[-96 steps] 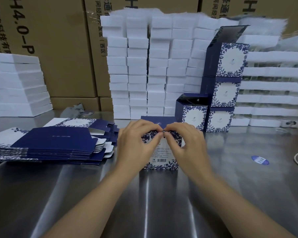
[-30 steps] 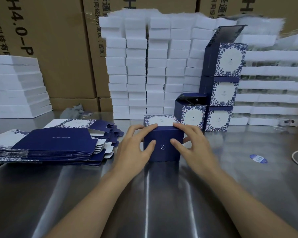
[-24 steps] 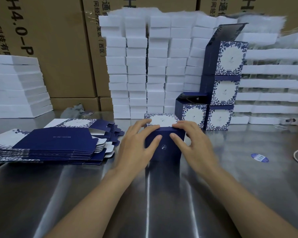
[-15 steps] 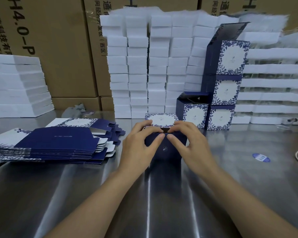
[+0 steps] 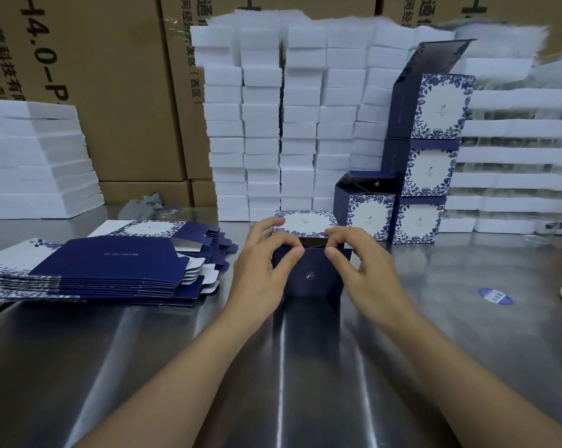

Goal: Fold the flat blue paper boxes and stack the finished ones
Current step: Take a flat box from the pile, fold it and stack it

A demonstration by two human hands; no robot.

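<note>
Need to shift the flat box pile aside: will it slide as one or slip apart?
Pushed, the flat box pile probably shears apart: its sheets lie loose, fanned at the right edge. Lifted by one edge, thin card likely sags. The shiny metal table should offer little grip.

Dim overhead light streaks the steel table (image 5: pixel 282 367); edges blurred.

I see both forearms stretched forward and converging, left hand (image 5: pixel 264 272) and right hand (image 5: pixel 369 273) side by side, thumbs nearly meeting, fingers curled, each pinching the top edge of the blue box (image 5: pixel 312 281).
</note>
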